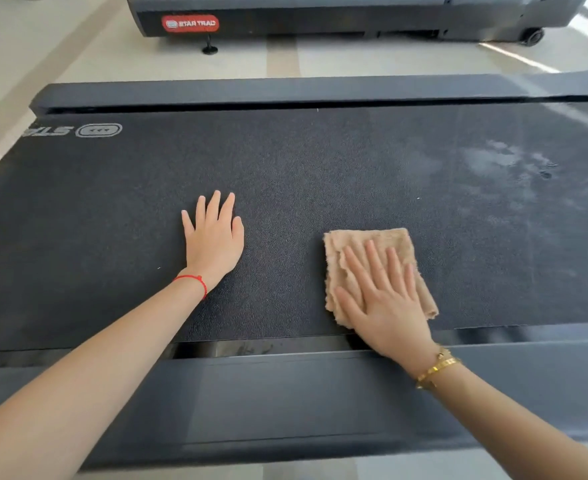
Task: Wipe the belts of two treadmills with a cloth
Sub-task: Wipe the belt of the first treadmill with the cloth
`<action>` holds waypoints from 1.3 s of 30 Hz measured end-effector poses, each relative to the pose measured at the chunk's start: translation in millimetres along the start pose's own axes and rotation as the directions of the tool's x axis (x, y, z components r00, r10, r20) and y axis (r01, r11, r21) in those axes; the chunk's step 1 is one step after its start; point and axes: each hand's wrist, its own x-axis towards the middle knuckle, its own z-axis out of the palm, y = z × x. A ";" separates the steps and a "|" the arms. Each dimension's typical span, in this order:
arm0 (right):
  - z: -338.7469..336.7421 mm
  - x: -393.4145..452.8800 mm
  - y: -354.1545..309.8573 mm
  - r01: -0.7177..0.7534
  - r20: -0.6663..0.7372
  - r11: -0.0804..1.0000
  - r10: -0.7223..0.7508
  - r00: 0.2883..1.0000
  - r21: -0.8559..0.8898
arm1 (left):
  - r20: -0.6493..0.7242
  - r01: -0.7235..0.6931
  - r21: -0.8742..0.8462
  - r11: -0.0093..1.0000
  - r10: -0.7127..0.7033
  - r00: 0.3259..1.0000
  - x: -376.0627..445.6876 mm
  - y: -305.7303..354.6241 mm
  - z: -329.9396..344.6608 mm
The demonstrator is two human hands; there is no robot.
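A dark textured treadmill belt (285,174) stretches across the view, with a grey logo at its far left. A folded tan cloth (372,242) lies on the belt near its front edge. My right hand (386,299) presses flat on the cloth with straight fingers. My left hand (214,233) rests flat on the bare belt to the left of the cloth, fingers spread. A pale dusty patch (507,164) shows on the belt at the right. A second treadmill (320,15) with a red label stands beyond, across a strip of floor.
A grey side rail (285,393) runs along the near edge of the belt under my forearms, and another rail (285,90) borders the far edge. Pale floor (78,50) lies between the two machines. A small wheel (533,36) sits under the far treadmill.
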 end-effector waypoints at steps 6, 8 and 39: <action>0.4 -4.5 -20.6 0.011 0.018 1.000 -0.011 1.000 0.018 | 0.020 -0.015 -0.020 1.000 0.015 1.000 -5.9 11.4 1.2; 0.5 -9.6 -19.4 0.077 0.024 0.997 -0.077 0.997 0.025 | 0.036 -0.047 -0.028 0.998 0.048 0.998 -6.9 22.1 2.6; -44.3 200.7 179.8 -0.140 -0.014 0.988 0.141 0.990 0.063 | 0.010 -0.020 0.015 1.000 0.020 1.000 41.4 158.9 45.1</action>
